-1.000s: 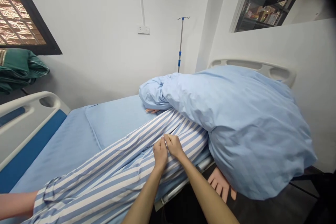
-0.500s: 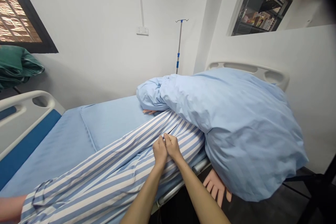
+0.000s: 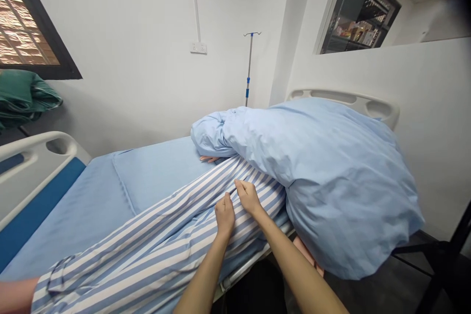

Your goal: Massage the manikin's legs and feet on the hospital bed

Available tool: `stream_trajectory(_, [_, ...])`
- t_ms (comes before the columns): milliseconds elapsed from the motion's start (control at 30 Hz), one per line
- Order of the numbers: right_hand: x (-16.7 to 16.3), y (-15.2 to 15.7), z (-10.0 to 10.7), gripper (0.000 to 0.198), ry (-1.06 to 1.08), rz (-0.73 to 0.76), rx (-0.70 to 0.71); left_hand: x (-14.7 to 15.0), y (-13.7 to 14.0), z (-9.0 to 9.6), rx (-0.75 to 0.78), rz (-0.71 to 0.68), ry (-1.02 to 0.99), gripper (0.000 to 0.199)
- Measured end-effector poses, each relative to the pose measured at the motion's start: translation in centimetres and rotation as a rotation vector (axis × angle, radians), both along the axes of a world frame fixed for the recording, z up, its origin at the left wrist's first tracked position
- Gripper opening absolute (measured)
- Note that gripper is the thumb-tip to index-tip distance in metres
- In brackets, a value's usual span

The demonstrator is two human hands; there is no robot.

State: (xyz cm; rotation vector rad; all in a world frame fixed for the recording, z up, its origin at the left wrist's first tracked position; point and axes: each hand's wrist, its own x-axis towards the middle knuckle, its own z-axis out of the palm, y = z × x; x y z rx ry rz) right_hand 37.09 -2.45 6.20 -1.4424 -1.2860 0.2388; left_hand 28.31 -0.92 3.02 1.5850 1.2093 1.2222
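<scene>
My left hand is closed, held over the striped trousers of a figure lying on the bed. Just right of it and slightly higher, my right hand is closed too, thumb and fingers pinched. A short thin dark cord-like piece spans the small gap between both hands; its exact kind is too small to tell. A light blue quilt covers the figure's upper body. From under it show one hand on the far side and part of another near my right forearm.
The bed's blue sheet stretches to the footboard at left; the headboard rises behind the quilt. A drip stand stands by the wall. Along the near edge runs a metal bed rail. Green cloth is bunched at far left.
My hands, earlier together, have drawn apart, the right one moving up and right. The thin dark piece now shows between them. My right forearm now covers more of the figure's near hand.
</scene>
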Motion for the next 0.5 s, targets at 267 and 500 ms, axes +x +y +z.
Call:
stream_trajectory(267, [0.0,-0.8,-2.4,0.040,-0.043,-0.066,-0.032,0.8,-0.2,1.0,-0.093,-0.052,-0.059,0.041])
stream_trajectory(500, [0.3,-0.7,-2.4,0.037,-0.001,-0.088,-0.039,2.9,0.0,2.2,-0.028,-0.057,-0.122,0.038])
